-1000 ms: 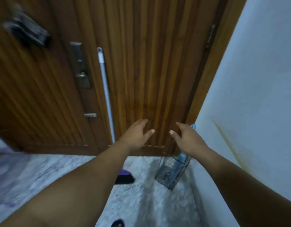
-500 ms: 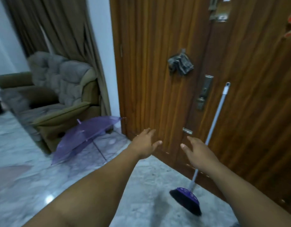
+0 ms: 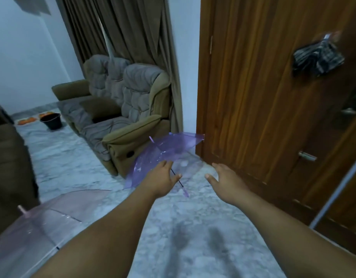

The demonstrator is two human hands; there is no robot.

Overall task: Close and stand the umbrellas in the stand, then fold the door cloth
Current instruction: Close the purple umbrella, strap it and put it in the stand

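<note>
Since half a second ago, both arms have swung left from the door [image 3: 253,97] toward the open purple umbrella [image 3: 165,151] lying on the floor beside the armchair [image 3: 133,109]. Left hand [image 3: 160,182] and right hand [image 3: 226,182] hover empty, fingers spread. A pink umbrella [image 3: 32,227] lies open at lower left.

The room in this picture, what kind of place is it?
Most likely the entrance area of a home living room: a wooden door, a padded sofa before curtains, and two open umbrellas on the marble floor.

Glossy clear-plastic purple umbrella [image 3: 169,149], grained varnished wood door [image 3: 253,97], polished marble floor [image 3: 72,157]
</note>
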